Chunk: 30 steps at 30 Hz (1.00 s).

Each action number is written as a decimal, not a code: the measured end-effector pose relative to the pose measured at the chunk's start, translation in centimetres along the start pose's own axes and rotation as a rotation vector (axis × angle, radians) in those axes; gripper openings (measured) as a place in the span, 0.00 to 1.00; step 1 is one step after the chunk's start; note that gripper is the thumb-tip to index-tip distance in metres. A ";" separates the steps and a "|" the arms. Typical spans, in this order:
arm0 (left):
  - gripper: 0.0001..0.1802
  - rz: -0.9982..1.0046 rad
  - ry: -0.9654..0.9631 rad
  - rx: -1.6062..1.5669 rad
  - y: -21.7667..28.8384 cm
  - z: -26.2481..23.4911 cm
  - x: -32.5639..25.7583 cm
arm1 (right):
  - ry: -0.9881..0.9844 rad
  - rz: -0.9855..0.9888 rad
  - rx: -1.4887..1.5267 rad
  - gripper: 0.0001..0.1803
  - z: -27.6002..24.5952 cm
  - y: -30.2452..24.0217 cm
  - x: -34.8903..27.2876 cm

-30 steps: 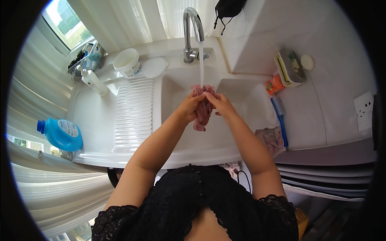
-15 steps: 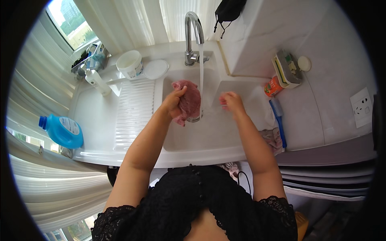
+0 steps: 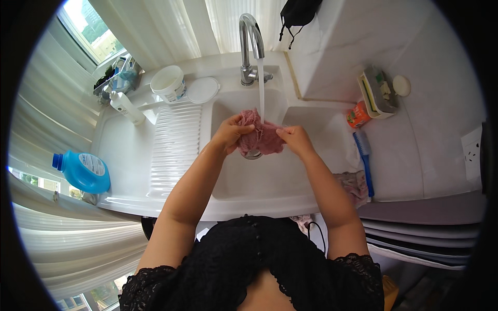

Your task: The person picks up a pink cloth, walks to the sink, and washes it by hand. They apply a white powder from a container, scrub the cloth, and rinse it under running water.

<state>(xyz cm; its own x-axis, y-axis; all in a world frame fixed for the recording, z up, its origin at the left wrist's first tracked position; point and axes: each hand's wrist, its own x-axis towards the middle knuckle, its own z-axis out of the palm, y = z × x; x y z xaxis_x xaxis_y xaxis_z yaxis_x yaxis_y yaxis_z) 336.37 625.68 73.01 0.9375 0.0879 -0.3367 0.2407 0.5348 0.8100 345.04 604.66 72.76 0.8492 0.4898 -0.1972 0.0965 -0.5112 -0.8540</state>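
A wet pink cloth [image 3: 267, 139] is stretched between my two hands over the sink basin [image 3: 244, 181]. My left hand [image 3: 231, 133] grips its bunched left part, thumb on top. My right hand [image 3: 295, 139] pinches the right edge. Water from the chrome faucet [image 3: 251, 41] runs down onto the middle of the cloth. Just below the cloth, part of the round metal drain [image 3: 253, 155] shows. Folds hide the fingers beneath the cloth.
Left of the basin lies a ribbed washboard [image 3: 176, 145], with a white bucket [image 3: 168, 84], its lid [image 3: 203, 90], a white pump bottle [image 3: 126, 108] and a blue detergent jug [image 3: 83, 170] around it. On the right are a blue brush [image 3: 364, 160], an orange container [image 3: 357, 115] and a crumpled cloth [image 3: 354, 187].
My right hand has moved left and taken hold of the cloth's right edge. The cloth has shifted right, under the running water, and is now spread sideways.
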 end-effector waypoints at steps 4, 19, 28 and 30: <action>0.16 0.043 0.146 0.034 1.4 -0.3 0.4 | 0.163 -0.180 0.147 0.13 -0.8 3.0 1.6; 0.13 0.075 -0.042 -0.206 3.3 3.6 1.4 | -0.130 0.130 0.048 0.19 -1.3 4.5 2.4; 0.13 -0.074 -0.248 -0.264 3.7 3.0 2.2 | 0.113 -0.545 0.078 0.23 2.4 0.1 3.6; 0.14 -0.100 -0.202 -0.264 4.0 2.0 2.8 | -0.154 -0.262 0.316 0.19 3.4 2.2 5.0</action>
<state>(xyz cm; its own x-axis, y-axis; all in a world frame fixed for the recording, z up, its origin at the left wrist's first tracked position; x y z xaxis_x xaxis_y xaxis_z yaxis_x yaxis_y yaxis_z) 340.43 626.41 76.24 0.9496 -0.1299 -0.2852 0.2856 0.7335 0.6168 347.73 608.43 68.22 0.7274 0.6862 -0.0030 0.1145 -0.1257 -0.9854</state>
